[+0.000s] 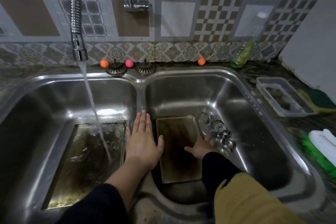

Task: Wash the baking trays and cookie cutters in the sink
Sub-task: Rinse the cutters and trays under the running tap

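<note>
The double-basin steel sink (236, 85) is holding everything. In the L basin, the bigger-looking baking tray (76, 167) is lying flat on the floor, w/ the faucet stream (92, 107) from the flex spout (75, 14) hitting its far end and water pooling on it. In the R basin, a second baking tray (179, 151) is lying flat, dark-stained down the middle, apparently not under water.

Both trays are looking like thin stiff metal: light but wide, slippery when wet, so probably best lifted by a raised rim at a long edge, thumb on top.

The left hand (142, 142) is hovering flat over the divider btwn basins, fingers straight and together, holding nothing. The right hand (201, 146) is reaching low into the R basin, fingers spread, tips touching or just at the heap; can't tell if it's pinching any.

The cookie cutters (216, 132) are sitting in a shiny heap just beside the R tray's right edge. They're looking small, light, rigid, thin-edged, maybe sharp-ish; likely better picked up one at a time by the outer band.
</note>
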Demonstrator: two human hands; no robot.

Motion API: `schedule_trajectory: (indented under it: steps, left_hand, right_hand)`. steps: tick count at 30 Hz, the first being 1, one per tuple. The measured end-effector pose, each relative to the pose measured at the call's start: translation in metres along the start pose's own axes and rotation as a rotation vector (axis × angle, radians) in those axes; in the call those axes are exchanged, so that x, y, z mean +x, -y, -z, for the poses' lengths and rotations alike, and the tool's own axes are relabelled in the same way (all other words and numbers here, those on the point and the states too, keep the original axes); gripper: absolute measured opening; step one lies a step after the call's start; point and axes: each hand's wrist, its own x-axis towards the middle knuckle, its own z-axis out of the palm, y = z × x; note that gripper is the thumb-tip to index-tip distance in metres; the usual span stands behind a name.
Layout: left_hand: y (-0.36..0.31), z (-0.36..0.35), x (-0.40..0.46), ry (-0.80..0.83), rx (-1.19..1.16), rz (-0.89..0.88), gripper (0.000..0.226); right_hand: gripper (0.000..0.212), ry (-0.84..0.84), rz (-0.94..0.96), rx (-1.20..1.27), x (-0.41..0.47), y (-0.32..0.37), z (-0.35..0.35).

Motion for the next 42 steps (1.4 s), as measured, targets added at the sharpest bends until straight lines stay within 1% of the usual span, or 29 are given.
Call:
schedule_trajectory:
  steps: [2, 6, 8, 10, 12, 13, 15, 17, 19, 20, 22, 24, 26, 28, 30, 32, 34, 36, 37, 39, 42]
  left_hand:
    - [0.0, 0.0, 0.001, 0.0, -0.006, -0.002, 0.078]
    - [0.002, 0.001, 0.003, 0.009, -0.053, -0.02, 0.079]
    - [0.004, 0.003, 0.002, -0.006, -0.124, -0.049, 0.075]
    - [0.009, 0.005, -0.003, -0.028, -0.22, -0.102, 0.067]
    - [0.023, 0.007, -0.01, -0.024, -0.267, -0.149, 0.06]
    - [0.035, 0.007, -0.014, -0.02, -0.28, -0.139, 0.058]
    - [0.068, 0.007, -0.019, -0.024, -0.269, -0.017, 0.059]
    - [0.107, 0.009, -0.024, -0.007, -0.207, 0.178, 0.059]
    - [0.144, 0.011, -0.028, 0.025, -0.16, 0.347, 0.063]
    - [0.159, 0.012, -0.03, 0.04, -0.167, 0.415, 0.065]
    - [0.183, 0.015, -0.032, 0.072, -0.24, 0.558, 0.065]
    - [0.198, 0.017, -0.031, 0.094, -0.38, 0.645, 0.057]
    - [0.204, 0.016, -0.032, 0.108, -0.46, 0.578, 0.049]
    - [0.204, 0.017, -0.034, 0.079, -0.482, 0.516, 0.043]
    - [0.204, 0.023, -0.033, 0.023, -0.479, 0.553, 0.035]
    - [0.202, 0.031, -0.031, -0.031, -0.465, 0.605, 0.029]
    - [0.199, 0.037, -0.027, -0.043, -0.525, 0.559, 0.032]
    - [0.195, 0.039, -0.023, -0.014, -0.611, 0.467, 0.041]
    - [0.193, 0.039, -0.023, -0.014, -0.64, 0.446, 0.045]
    - [0.196, 0.04, -0.025, -0.069, -0.687, 0.437, 0.045]
    - [0.209, 0.051, -0.035, -0.156, -0.84, 0.414, 0.039]
  right_hand:
    - [0.079, -0.024, 0.012, -0.001, -0.005, 0.004, 0.005]
    - [0.068, -0.074, 0.113, 0.017, -0.023, 0.03, 0.016]
    - [0.063, -0.081, 0.197, -0.006, -0.04, 0.053, 0.022]
    - [0.053, -0.105, 0.31, -0.024, -0.061, 0.08, 0.027]
    - [0.047, -0.122, 0.416, -0.004, -0.086, 0.107, 0.028]
    - [0.046, -0.139, 0.464, 0.008, -0.099, 0.12, 0.026]
    - [0.044, -0.206, 0.565, -0.01, -0.123, 0.142, 0.019]
    - [0.045, -0.256, 0.669, -0.053, -0.143, 0.162, 0.004]
    - [0.047, -0.24, 0.756, -0.12, -0.155, 0.179, -0.021]
    - [0.049, -0.191, 0.77, -0.148, -0.157, 0.186, -0.036]
    - [0.054, -0.014, 0.708, -0.181, -0.153, 0.197, -0.065]
    - [0.061, 0.154, 0.573, -0.204, -0.144, 0.204, -0.091]
    - [0.069, 0.261, 0.407, -0.21, -0.134, 0.206, -0.11]
    - [0.073, 0.321, 0.289, -0.211, -0.124, 0.205, -0.121]
    - [0.07, 0.35, 0.257, -0.196, -0.119, 0.206, -0.126]
    - [0.065, 0.344, 0.265, -0.134, -0.117, 0.207, -0.126]
    - [0.06, 0.325, 0.281, -0.074, -0.116, 0.206, -0.125]
    - [0.058, 0.32, 0.302, -0.057, -0.117, 0.203, -0.124]
    - [0.059, 0.328, 0.306, -0.068, -0.12, 0.201, -0.124]
    - [0.061, 0.335, 0.336, -0.143, -0.129, 0.2, -0.125]
    - [0.063, 0.242, 0.467, -0.309, -0.146, 0.197, -0.12]
